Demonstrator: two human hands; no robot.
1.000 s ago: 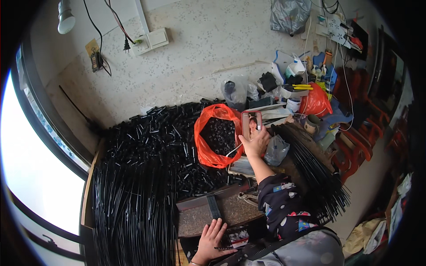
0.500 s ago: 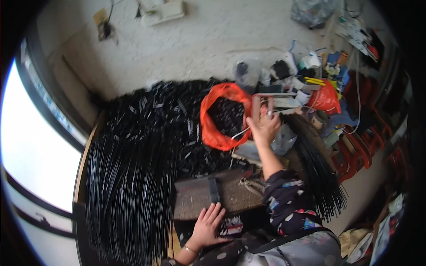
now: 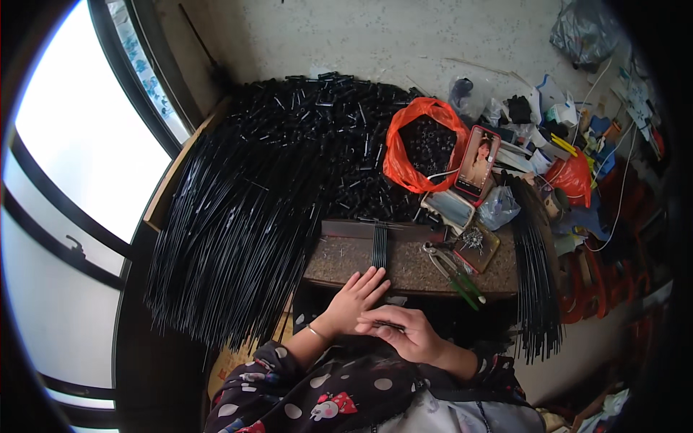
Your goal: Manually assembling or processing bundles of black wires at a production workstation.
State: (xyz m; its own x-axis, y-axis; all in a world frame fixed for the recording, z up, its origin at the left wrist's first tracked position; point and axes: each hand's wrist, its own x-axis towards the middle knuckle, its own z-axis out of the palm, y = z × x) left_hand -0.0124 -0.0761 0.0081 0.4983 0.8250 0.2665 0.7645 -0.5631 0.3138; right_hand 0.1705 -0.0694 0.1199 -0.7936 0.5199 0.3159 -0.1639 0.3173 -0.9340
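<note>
Black rods point(image 3: 380, 244) run under left hand point(image 3: 351, 302), lower ends hidden; fingers straight, grip unclear. Right hand point(image 3: 410, 338) pinches dark piece point(image 3: 390, 325), mostly covered.

Blown-out window point(image 3: 79, 137) at left, dim right edge, sharp centre, black fisheye rim

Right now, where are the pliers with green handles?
In the head view, the pliers lie right of centre on the speckled worktop, near its front edge, beside the tray.
</note>
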